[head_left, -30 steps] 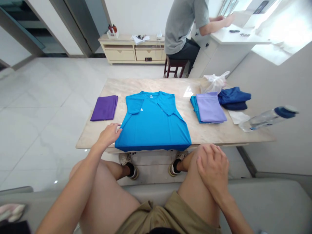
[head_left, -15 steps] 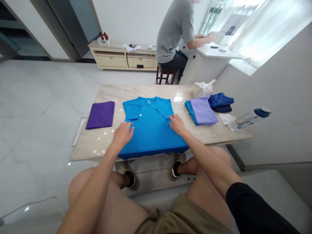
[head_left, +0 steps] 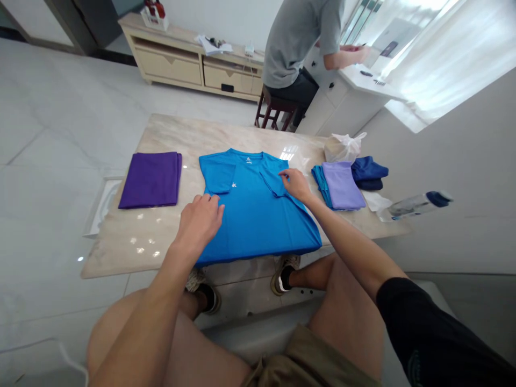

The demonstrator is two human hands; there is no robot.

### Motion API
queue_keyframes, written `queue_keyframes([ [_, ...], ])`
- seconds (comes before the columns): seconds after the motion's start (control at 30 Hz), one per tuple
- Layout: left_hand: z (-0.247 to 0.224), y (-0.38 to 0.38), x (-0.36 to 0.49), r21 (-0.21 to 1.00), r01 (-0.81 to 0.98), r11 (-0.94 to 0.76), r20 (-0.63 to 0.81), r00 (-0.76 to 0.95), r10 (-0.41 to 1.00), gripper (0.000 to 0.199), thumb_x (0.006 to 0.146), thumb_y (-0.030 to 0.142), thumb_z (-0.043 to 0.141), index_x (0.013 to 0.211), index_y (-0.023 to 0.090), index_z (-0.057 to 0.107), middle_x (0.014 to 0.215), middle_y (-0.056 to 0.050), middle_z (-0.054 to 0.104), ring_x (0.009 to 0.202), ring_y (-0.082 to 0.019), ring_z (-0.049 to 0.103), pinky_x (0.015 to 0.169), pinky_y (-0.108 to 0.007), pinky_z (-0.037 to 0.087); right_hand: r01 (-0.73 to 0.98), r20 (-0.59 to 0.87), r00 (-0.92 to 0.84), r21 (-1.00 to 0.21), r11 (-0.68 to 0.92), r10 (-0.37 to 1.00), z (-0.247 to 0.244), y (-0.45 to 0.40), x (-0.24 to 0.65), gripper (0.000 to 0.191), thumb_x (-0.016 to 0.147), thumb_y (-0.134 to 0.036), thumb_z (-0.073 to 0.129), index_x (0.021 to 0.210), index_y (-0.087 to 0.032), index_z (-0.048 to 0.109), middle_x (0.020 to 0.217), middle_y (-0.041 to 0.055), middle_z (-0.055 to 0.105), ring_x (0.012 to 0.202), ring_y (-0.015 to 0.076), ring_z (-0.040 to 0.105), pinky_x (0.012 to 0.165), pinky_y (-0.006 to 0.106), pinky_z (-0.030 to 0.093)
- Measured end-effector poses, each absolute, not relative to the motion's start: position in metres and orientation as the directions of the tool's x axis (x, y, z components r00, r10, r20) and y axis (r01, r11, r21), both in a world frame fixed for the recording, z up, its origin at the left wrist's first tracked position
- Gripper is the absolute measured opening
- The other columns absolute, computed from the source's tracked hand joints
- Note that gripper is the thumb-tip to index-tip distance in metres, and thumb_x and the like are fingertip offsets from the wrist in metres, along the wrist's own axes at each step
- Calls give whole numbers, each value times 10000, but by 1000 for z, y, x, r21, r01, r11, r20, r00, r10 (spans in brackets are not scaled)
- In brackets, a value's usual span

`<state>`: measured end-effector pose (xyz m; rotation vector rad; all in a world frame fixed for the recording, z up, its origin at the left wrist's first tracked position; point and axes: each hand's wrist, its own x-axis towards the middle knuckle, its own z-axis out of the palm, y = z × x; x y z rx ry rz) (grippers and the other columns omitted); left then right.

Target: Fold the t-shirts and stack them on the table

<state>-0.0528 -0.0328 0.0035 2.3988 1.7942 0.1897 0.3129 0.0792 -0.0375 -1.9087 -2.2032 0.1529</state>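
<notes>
Touching a lengthwise blue T-shirt (head_left: pixel 258 226), collar (head_left: pixel 243 154) pointing away.

Bright daylight floods through the curtained window (head_left: pixel 415 48) at the far right, leaving small glare spots on the glossy table (head_left: pixel 113 252), while the wide lens bends the picture's edges, with little blur.

The left hand (head_left: pixel 197 226) and right hand (head_left: pixel 295 184) lie on a T-shirt (head_left: pixel 258 226), a folded cloth (head_left: pixel 151 180) left of them, a clothes stack (head_left: pixel 342 186) to their right.
</notes>
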Motion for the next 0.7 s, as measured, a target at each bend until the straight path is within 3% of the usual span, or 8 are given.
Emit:
queue_keyframes([
  [0.13, 0, -30, -47, 183, 944, -274, -2, 279, 960, 452, 1119, 413, 384, 1304, 221, 749, 1230, -198, 761, 1201, -405, 683, 943, -522, 590, 959, -6, -186, -218, 180, 983, -36, 134, 311, 396, 1018, -135, 564, 1342, -104, 789, 1351, 167, 779, 1227, 294, 700, 1152, 418, 521],
  [0.23, -5, -29, -42, 178, 941, -286, -9, 293, 956, 443, 1113, 409, 394, 1308, 228, 748, 1214, -193, 765, 1192, -400, 688, 911, -506, 596, 946, -91, -266, -215, 242, 960, -47, 154, 303, 388, 1007, -176, 653, 1374, -114, 764, 1363, 169, 751, 1278, 294, 662, 1181, 419, 502],
  [0.53, -8, -25, -30, 155, 941, -300, -55, 311, 949, 418, 1114, 390, 404, 1263, 225, 758, 1175, -191, 768, 1171, -393, 699, 876, -501, 597, 958, -74, -222, -201, 203, 972, -74, 165, 294, 228, 1043, -182, 588, 1119, -132, 797, 1280, 180, 729, 1242, 308, 634, 1182, 432, 474],
  [0.7, -13, -23, -27, 155, 930, -333, -47, 344, 938, 426, 1112, 405, 410, 1291, 232, 755, 1190, -182, 777, 1154, -381, 707, 873, -484, 600, 952, 40, -170, -251, 175, 985, -60, 167, 296, 384, 1086, -205, 492, 1380, -96, 714, 1399, 199, 703, 1295, 315, 619, 1193, 439, 470],
])
